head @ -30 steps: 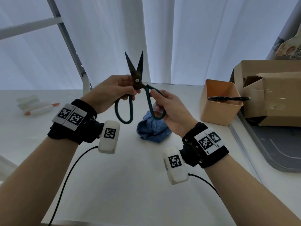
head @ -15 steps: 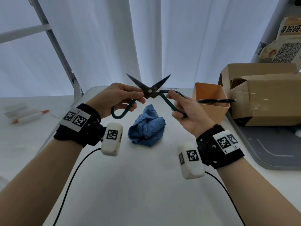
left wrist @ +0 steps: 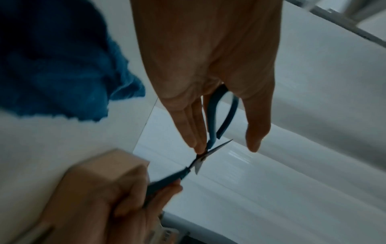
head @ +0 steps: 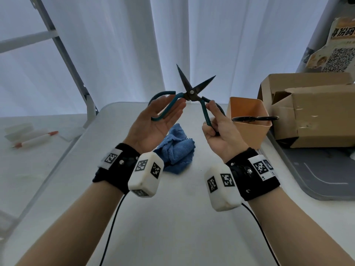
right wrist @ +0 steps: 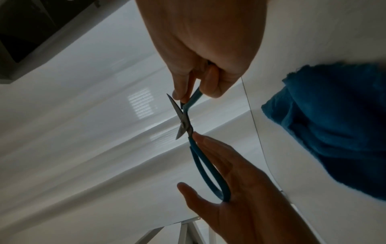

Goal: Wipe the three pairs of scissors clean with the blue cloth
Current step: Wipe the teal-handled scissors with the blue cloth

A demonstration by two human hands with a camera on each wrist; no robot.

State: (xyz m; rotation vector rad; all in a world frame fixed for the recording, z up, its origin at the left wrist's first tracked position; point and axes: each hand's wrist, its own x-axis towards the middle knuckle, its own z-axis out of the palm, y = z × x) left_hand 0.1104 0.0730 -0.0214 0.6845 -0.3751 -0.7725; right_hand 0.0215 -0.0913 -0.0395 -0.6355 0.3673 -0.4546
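Note:
A pair of teal-handled scissors (head: 191,92) is held up above the table, its dark blades spread and pointing upward. My left hand (head: 165,116) is palm up with straight fingers, and the left handle loop lies across them. In the left wrist view, the teal handle (left wrist: 213,132) runs along those fingers (left wrist: 188,125). My right hand (head: 217,127) grips the right handle in curled fingers, as the right wrist view shows (right wrist: 208,66). The crumpled blue cloth (head: 176,148) lies on the white table below my hands. Black scissors (head: 253,118) rest across the rim of an orange bin (head: 249,135).
An open cardboard box (head: 311,116) stands at the right on a grey tray (head: 326,173). White pens with orange tips (head: 34,139) lie on the far left. A slanted metal frame leg (head: 76,73) rises at the back left, in front of white curtains.
The scissors have turned so the spread blades point up rather than sideways. My left hand has uncurled from its handle to a flat palm. Both hands sit higher in view.

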